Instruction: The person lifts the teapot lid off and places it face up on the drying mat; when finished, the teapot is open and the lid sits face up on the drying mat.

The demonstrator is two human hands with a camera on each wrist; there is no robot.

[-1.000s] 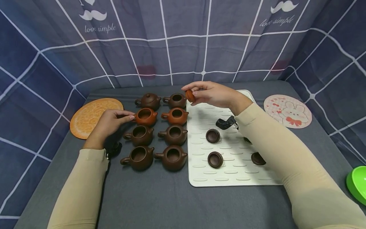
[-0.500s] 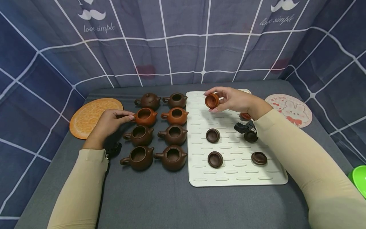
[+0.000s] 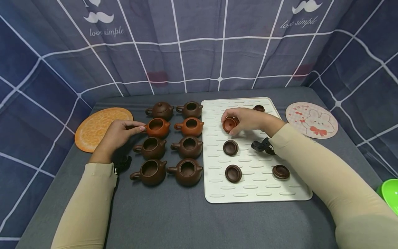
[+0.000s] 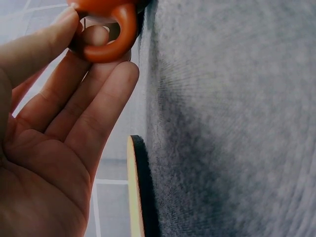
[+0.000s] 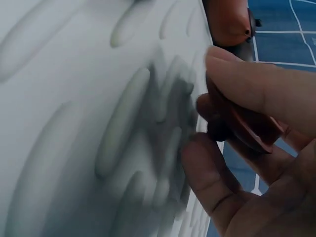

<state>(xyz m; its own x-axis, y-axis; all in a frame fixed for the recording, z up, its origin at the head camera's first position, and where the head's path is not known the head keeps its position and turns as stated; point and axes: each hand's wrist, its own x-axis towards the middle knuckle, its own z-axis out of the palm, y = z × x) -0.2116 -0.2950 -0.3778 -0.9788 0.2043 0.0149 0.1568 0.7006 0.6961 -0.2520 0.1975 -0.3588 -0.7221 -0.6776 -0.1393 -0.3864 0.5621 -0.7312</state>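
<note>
My left hand (image 3: 116,138) pinches the handle of an orange-red teapot (image 3: 158,128), which stands uncovered in the left column of teapots; the left wrist view shows thumb and fingers at its looped handle (image 4: 129,30). Over the white mat (image 3: 217,188), my right hand (image 3: 247,119) holds an orange-red teapot lid (image 3: 229,125) by its edge, hollow side up. In the right wrist view the lid (image 5: 249,128) has its knob facing the mat, close over it. A second orange-red teapot (image 3: 191,127) stands uncovered beside the first.
Several dark brown open teapots (image 3: 188,171) stand around them; the back-left teapot (image 3: 160,110) wears its lid. Upturned brown lids (image 3: 233,173) lie on the mat. An orange round mat (image 3: 99,126) is left, a rabbit mat (image 3: 314,119) right, a green bowl (image 3: 390,193) at the right edge.
My right hand has carried the lid rightward from beside the teapots, turned it hollow side up and lowered it toward the white mat. The left hand stays on the teapot handle.
</note>
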